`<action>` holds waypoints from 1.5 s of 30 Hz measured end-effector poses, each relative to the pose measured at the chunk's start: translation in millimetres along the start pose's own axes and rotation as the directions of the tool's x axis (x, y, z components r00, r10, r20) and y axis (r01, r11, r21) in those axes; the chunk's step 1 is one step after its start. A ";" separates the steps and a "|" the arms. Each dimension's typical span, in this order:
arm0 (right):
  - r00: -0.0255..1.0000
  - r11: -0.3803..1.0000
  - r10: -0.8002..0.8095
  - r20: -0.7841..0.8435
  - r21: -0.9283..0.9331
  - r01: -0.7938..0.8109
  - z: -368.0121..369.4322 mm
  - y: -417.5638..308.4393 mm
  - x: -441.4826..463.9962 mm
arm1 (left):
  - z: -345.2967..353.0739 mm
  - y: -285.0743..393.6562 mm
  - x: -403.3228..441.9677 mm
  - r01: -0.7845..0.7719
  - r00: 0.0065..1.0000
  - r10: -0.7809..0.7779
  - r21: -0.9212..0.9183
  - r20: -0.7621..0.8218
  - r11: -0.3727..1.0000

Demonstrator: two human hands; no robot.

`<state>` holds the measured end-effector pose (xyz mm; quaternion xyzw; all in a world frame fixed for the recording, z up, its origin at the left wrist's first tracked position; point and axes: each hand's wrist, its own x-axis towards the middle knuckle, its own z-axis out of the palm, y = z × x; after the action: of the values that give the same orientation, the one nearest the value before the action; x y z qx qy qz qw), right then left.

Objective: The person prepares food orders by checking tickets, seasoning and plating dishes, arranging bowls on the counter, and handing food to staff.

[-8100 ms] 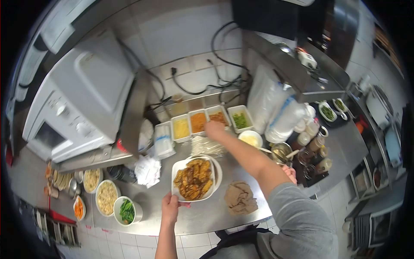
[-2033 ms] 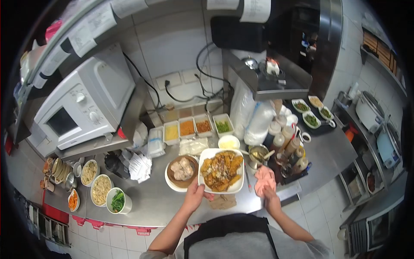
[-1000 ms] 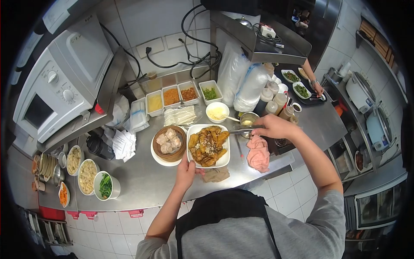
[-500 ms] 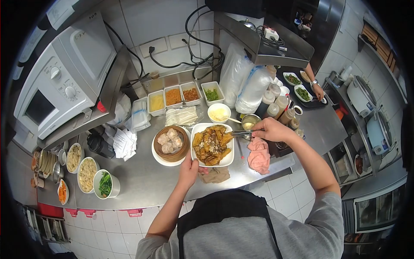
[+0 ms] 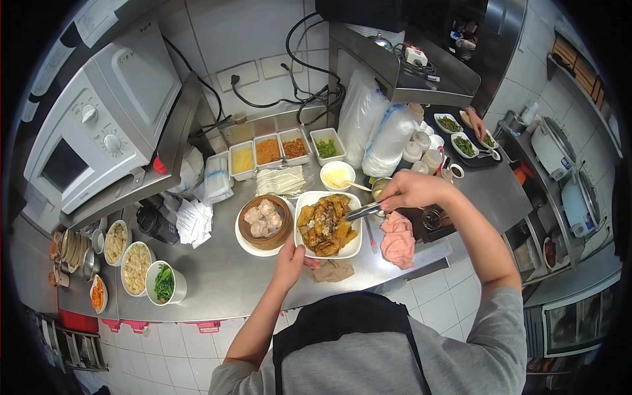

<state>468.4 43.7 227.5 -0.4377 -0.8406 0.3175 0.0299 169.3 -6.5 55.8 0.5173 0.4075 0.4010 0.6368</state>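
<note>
Left of our right hand (image 5: 415,190), the tongs (image 5: 363,211) run leftward and slightly near, tips at the food (image 5: 321,227) on the plate (image 5: 353,249). We see that hand closed around them; our left hand (image 5: 288,266), nearer the plate, grips its near-left corner. Steel counter (image 5: 220,283) underneath; microwave (image 5: 135,79) far left.

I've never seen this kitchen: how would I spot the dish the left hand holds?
On the steel counter, find the round brown steamer of pale dumplings. Just right of it, the left hand grips a white dish of browned food. Unlike the steamer, it is squarish, and tongs in the right hand cross its rim.
</note>
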 end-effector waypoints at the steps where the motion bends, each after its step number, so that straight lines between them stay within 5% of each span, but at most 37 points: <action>1: 1.000 0.999 0.006 0.030 -0.039 -0.005 4.7 4.3 8.9 | 1.1 0.8 -1.0 -0.006 1.000 0.006 -0.006 0.015 1.000; 4: 0.995 0.995 0.096 0.017 -0.003 -0.096 15.3 13.4 26.7 | 2.9 1.2 -3.9 -0.015 0.999 0.016 -0.038 0.028 0.999; 8: 0.987 0.997 0.033 -0.157 0.078 -0.021 -4.2 26.4 6.6 | -0.1 3.3 -6.1 0.010 1.000 -0.010 -0.094 -0.002 0.996; 11: 0.929 0.924 0.333 -0.161 -0.142 -0.356 -6.6 59.3 -4.6 | -5.1 6.0 -7.1 0.003 1.000 -0.003 -0.109 0.002 0.994; 14: 0.776 0.666 0.544 -0.320 -0.397 -0.631 35.1 91.6 7.5 | -4.8 12.7 -7.1 -0.010 1.000 0.010 -0.083 -0.002 0.997; 18: 0.747 0.664 0.520 -0.414 -0.355 -0.658 61.9 82.0 11.0 | 1.2 19.3 -2.7 -0.013 1.000 0.012 -0.086 -0.019 0.996; 21: 0.816 0.965 0.190 -0.546 -0.049 -0.257 63.0 47.4 -7.2 | 9.3 23.3 1.2 -0.044 0.999 0.042 -0.073 -0.028 0.996; 24: 0.905 0.828 0.219 -0.364 0.559 0.025 109.3 30.9 -9.1 | 14.4 24.4 12.3 -0.061 0.997 0.064 -0.075 0.036 0.995; 27: 0.889 0.795 0.244 -0.388 0.605 0.045 120.5 66.0 -2.6 | 18.7 28.4 16.1 -0.049 0.994 0.051 -0.024 0.101 0.999; 28: 0.864 0.902 0.116 -0.490 0.416 0.115 120.6 73.2 -2.5 | 24.1 32.1 18.4 -0.056 0.988 0.056 -0.006 0.144 0.998; 30: 0.872 0.909 0.190 -0.451 0.415 0.017 120.8 73.3 -17.8 | 35.3 41.9 19.6 0.003 0.971 -0.009 0.025 0.240 1.000; 33: 0.819 0.831 0.254 -0.514 0.550 0.088 108.9 50.6 -66.6 | 57.9 44.3 25.7 0.082 0.909 -0.098 0.056 0.405 0.995; 38: 0.573 0.395 0.698 -0.429 0.898 0.192 108.3 53.1 -162.6 | 103.4 71.7 39.5 0.127 0.632 0.033 -0.146 0.774 0.981; 42: 0.237 0.421 0.804 -0.546 0.804 0.421 133.2 117.6 -247.4 | 111.9 69.8 59.8 0.151 0.571 -0.005 -0.099 0.821 0.984; 45: -0.005 0.465 0.879 -0.477 0.853 0.238 140.4 175.4 -290.5 | 97.3 65.5 61.8 0.155 0.625 -0.105 0.009 0.774 0.988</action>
<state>726.7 -174.1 83.7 -0.6786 -0.1879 0.2640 0.6592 275.7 28.2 126.8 0.5893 0.1205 0.1064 0.7918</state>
